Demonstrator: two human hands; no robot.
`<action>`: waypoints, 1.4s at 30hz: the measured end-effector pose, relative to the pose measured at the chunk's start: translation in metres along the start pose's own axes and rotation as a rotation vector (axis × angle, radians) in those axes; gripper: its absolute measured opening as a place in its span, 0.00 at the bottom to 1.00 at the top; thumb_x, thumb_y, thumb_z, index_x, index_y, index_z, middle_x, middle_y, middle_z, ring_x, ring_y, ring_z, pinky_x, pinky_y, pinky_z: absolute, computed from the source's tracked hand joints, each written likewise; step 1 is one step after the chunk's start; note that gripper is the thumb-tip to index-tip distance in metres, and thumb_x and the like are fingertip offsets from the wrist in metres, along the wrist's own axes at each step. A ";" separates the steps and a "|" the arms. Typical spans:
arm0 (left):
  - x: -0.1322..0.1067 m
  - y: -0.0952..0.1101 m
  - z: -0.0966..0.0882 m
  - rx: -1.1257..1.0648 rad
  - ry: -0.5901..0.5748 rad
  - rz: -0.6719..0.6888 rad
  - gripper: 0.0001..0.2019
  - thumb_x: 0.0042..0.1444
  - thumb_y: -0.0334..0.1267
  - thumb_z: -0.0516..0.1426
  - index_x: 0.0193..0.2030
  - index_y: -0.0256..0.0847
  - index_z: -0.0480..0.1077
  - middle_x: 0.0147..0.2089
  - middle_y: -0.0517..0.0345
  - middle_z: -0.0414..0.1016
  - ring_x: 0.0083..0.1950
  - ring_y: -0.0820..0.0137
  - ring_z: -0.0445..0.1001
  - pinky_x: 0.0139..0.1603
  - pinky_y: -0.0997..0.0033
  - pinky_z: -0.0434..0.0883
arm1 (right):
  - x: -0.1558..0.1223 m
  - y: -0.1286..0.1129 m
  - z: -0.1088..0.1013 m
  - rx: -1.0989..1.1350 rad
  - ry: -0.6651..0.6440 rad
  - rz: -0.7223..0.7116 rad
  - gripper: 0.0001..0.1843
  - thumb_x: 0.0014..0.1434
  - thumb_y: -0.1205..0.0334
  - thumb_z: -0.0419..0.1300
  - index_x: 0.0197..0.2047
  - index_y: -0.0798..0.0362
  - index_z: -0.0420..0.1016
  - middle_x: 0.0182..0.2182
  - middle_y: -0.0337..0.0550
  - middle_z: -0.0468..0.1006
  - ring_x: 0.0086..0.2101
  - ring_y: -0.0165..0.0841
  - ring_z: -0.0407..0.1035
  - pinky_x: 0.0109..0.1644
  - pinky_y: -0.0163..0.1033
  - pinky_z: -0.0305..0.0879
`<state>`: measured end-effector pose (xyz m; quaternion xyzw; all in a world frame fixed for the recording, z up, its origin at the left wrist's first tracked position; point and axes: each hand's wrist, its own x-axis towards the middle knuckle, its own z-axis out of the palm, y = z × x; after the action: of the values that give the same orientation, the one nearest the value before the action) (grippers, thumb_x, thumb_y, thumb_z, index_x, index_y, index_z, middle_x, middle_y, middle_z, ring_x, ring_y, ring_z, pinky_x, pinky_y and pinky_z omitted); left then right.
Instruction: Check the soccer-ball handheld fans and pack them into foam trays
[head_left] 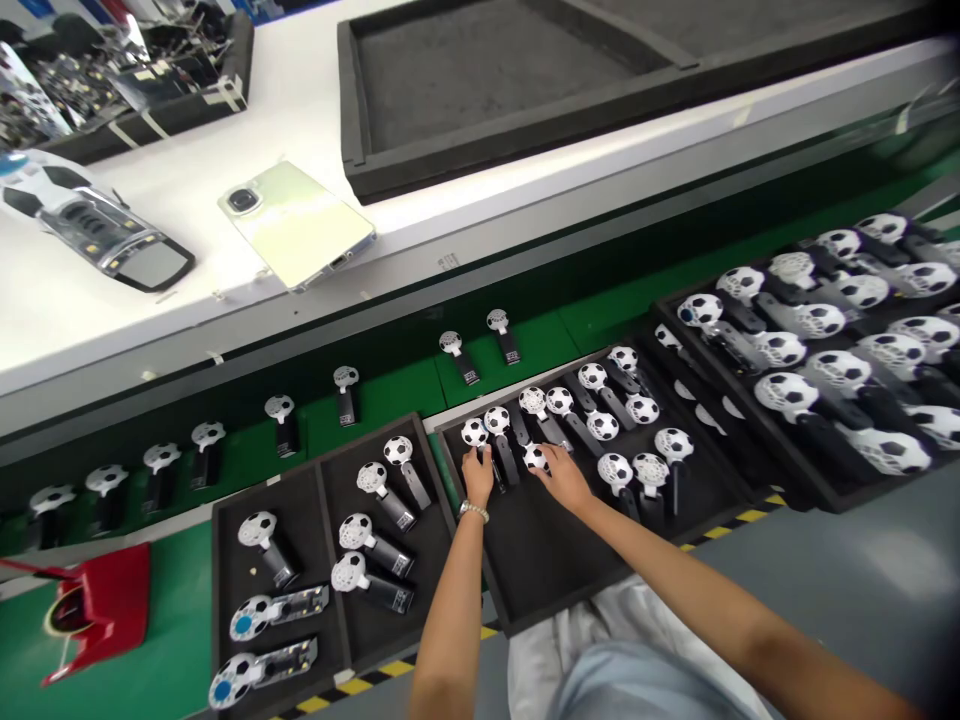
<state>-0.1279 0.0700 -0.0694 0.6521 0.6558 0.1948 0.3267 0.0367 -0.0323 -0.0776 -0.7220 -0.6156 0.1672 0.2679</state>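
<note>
While right hand point(564, 482) pinches fan point(535, 457) in fingers point(553, 457), left hand point(478, 478) touches second fan point(474, 432), grip unclear, by ten-o'clock edge of tray point(551, 555); bare room toward seven o'clock.

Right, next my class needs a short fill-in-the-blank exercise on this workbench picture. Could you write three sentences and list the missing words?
1. A pale ____ circles the wrist of the left hand.
2. The right hand touches a device whose round end is patterned like a ____.
3. The pale green phone lies on a bench whose top is coloured ____.

Missing words: bracelet; soccer ball; white.
</note>
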 end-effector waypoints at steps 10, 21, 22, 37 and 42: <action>0.005 0.011 0.014 0.035 0.018 -0.014 0.15 0.51 0.38 0.55 0.43 0.30 0.71 0.43 0.38 0.75 0.47 0.57 0.73 0.49 0.62 0.66 | 0.021 -0.036 -0.004 0.040 -0.153 -0.175 0.17 0.61 0.68 0.49 0.52 0.61 0.68 0.50 0.54 0.69 0.51 0.40 0.61 0.59 0.45 0.56; 0.002 0.010 -0.075 0.062 -0.300 0.325 0.16 0.45 0.25 0.55 0.42 0.38 0.72 0.46 0.51 0.76 0.50 0.65 0.71 0.58 0.59 0.63 | 0.050 -0.038 0.005 0.251 -0.368 -0.160 0.20 0.54 0.78 0.49 0.46 0.56 0.74 0.45 0.46 0.76 0.43 0.33 0.71 0.49 0.36 0.65; 0.004 0.013 -0.080 0.078 -0.363 0.376 0.17 0.44 0.23 0.54 0.41 0.41 0.73 0.46 0.54 0.75 0.52 0.66 0.69 0.62 0.59 0.58 | 0.052 -0.038 0.003 0.272 -0.376 -0.123 0.20 0.56 0.78 0.48 0.47 0.55 0.73 0.43 0.45 0.77 0.40 0.31 0.72 0.46 0.34 0.67; -0.001 -0.004 -0.020 0.078 -0.059 0.081 0.24 0.51 0.25 0.52 0.57 0.32 0.60 0.49 0.39 0.71 0.49 0.61 0.73 0.53 0.55 0.67 | 0.058 0.008 -0.036 -0.139 -0.288 0.481 0.18 0.56 0.62 0.59 0.45 0.66 0.66 0.40 0.64 0.73 0.44 0.48 0.70 0.45 0.45 0.65; -0.014 -0.007 -0.013 -0.037 -0.043 -0.017 0.17 0.57 0.36 0.51 0.51 0.33 0.67 0.43 0.44 0.76 0.44 0.64 0.76 0.47 0.64 0.70 | 0.065 0.009 -0.034 -0.205 -0.313 0.462 0.20 0.53 0.59 0.61 0.45 0.65 0.65 0.44 0.62 0.71 0.43 0.47 0.70 0.43 0.42 0.65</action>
<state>-0.1428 0.0583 -0.0628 0.6444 0.6505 0.1901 0.3542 0.0755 0.0245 -0.0501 -0.8317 -0.4825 0.2700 0.0505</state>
